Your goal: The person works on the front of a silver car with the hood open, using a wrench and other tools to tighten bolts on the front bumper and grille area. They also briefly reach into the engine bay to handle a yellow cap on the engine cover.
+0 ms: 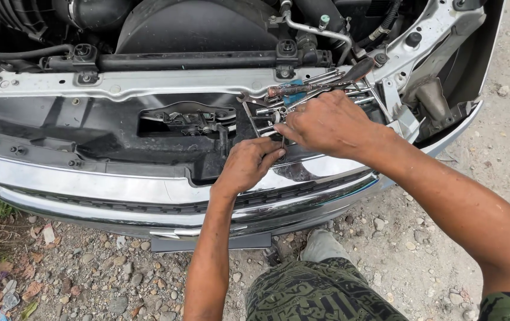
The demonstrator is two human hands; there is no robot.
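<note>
Gravel ground (386, 238) strewn with small stones lies under the front of a silver car with its grille removed, and the shiny chrome bumper strip (118, 190) runs across the view as the main landmark. Just above that strip sits a black plastic panel (88, 131) with a rectangular opening showing the metal hood latch (189, 119). Right of the latch, a heap of loose steel wrenches and sockets (320, 89) rests on the car's front ledge, with a dark-handled screwdriver (356, 70) lying on top of the heap.

The left hand (249, 163) is curled just above the chrome strip, fingertips pinched around a thin dark metal rod (283, 141) that stands nearly upright. The right hand (329, 122) reaches over it, fingers bent down onto the top of the same rod and onto the near edge of the tool heap. Both hands meet right of the latch opening. Below the strip, a camouflage-patterned trouser knee (320, 291) shows over the gravel.
</note>
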